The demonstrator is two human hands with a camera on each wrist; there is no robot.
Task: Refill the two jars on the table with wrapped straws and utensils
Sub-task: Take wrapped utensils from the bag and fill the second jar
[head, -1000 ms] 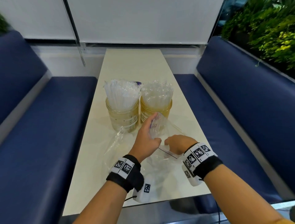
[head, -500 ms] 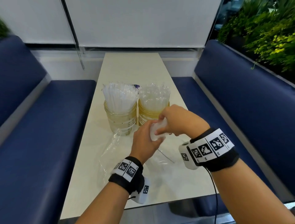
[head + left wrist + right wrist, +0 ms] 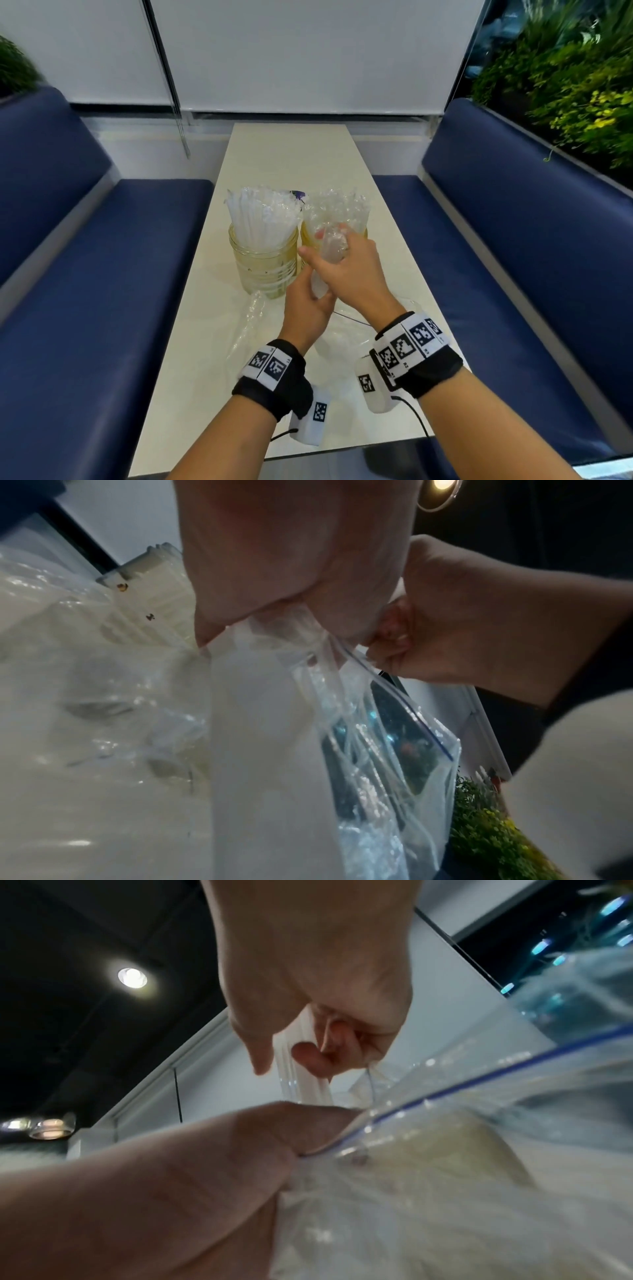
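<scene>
Two glass jars stand mid-table. The left jar (image 3: pixel 263 267) holds wrapped straws (image 3: pixel 258 216); the right jar (image 3: pixel 306 238) holds clear-wrapped utensils (image 3: pixel 342 207). My right hand (image 3: pixel 344 270) grips a small bundle of wrapped utensils (image 3: pixel 332 245) just in front of the right jar's rim. In the right wrist view the right hand (image 3: pixel 315 988) curls round the white bundle (image 3: pixel 301 1074). Just below it, my left hand (image 3: pixel 310 305) pinches the mouth of a clear zip bag (image 3: pixel 346 330). The bag's blue-lined seal (image 3: pixel 404 704) hangs beneath the left hand (image 3: pixel 291 561).
A crumpled empty plastic bag (image 3: pixel 251 315) lies on the cream table (image 3: pixel 291 154) left of my hands. Blue bench seats (image 3: pixel 102 274) flank both sides of the table. Green plants (image 3: pixel 565 85) stand behind the right bench. The far half of the table is bare.
My right hand has risen from the bag on the table and gone forward to the right jar with the utensil bundle. The left hand has stayed holding the bag, slightly lower.
</scene>
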